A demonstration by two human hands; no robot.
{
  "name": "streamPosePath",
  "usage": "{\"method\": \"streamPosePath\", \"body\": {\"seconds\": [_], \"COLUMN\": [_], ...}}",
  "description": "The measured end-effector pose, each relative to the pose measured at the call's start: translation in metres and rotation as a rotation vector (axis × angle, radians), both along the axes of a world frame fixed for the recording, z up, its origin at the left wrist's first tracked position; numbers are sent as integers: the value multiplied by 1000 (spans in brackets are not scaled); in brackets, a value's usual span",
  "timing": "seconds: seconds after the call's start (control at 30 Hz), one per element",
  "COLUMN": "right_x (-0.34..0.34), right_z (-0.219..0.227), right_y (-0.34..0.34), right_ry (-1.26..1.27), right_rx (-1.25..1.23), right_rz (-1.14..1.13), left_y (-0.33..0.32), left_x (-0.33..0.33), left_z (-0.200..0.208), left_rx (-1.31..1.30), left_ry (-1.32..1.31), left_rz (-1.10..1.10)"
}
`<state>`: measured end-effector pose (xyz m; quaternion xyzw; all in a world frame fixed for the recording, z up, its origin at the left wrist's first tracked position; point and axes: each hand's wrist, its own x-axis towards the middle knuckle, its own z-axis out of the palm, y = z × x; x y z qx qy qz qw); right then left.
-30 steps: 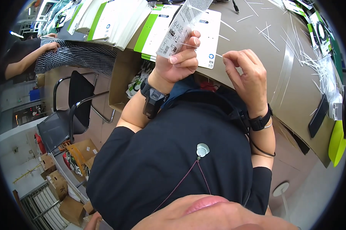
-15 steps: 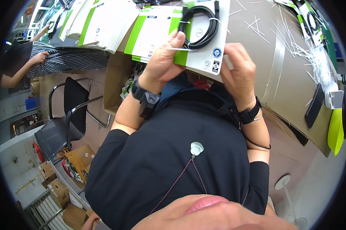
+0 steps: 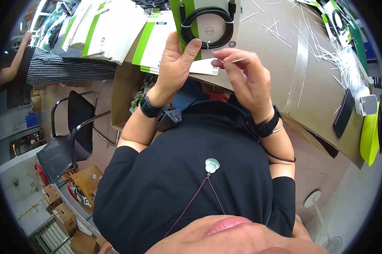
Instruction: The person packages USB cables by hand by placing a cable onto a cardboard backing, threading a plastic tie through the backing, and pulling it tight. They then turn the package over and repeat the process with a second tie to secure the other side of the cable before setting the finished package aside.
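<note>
My left hand (image 3: 177, 63) grips a green-and-white packaging card (image 3: 190, 6) at its lower left, thumb on the front. On the card's front sits a coiled black braided cable (image 3: 229, 30), with white ties around it at the left, right and bottom. Just below the coil, my right hand (image 3: 251, 78) is closed in a pinch on a thin white cable tie (image 3: 238, 60). Whether this strip still joins the tie at the coil's bottom, I cannot tell.
Stacked cards (image 3: 117, 29) lie at the far left, with more cards (image 3: 150, 46) beside my left hand. Loose white ties (image 3: 322, 53) are scattered on the brown tabletop (image 3: 275, 63). A phone (image 3: 344, 114) lies at the right edge. Another person's arm (image 3: 15, 63) is at far left.
The card has shifted left and tipped, bringing the coil's full ring into view. My right hand has moved left from the card's lower right corner and now pinches the white strip.
</note>
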<state>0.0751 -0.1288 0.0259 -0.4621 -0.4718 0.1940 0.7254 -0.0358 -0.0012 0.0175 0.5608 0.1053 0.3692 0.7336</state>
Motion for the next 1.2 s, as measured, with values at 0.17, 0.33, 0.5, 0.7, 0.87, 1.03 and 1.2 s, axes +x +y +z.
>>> {"method": "streamPosePath", "body": {"seconds": [0.17,0.33,0.5,0.7,0.87,1.03,1.2], "right_x": [12,16,20,19,17,17,10], "right_z": [-8,-15,-16,-15,-13,-13,-7], "right_y": [4,7,9,8,6,7,8], "right_ry": [274,649,742,689,675,662,656], "right_rx": [-164,-333,-360,-368,-362,-345,-318], "right_rz": [244,366,385,385,379,360,299], "left_y": [-1,2,3,1,1,-1,-5], "left_x": [0,0,-1,-3,-3,-5,-5], "left_z": [-10,-22,-26,-25,-22,-22,-6], "left_rx": [422,678,836,875,930,965,1010], "left_ry": [92,137,109,81,73,71,41], "left_rz": [214,305,347,358,379,383,317]}}
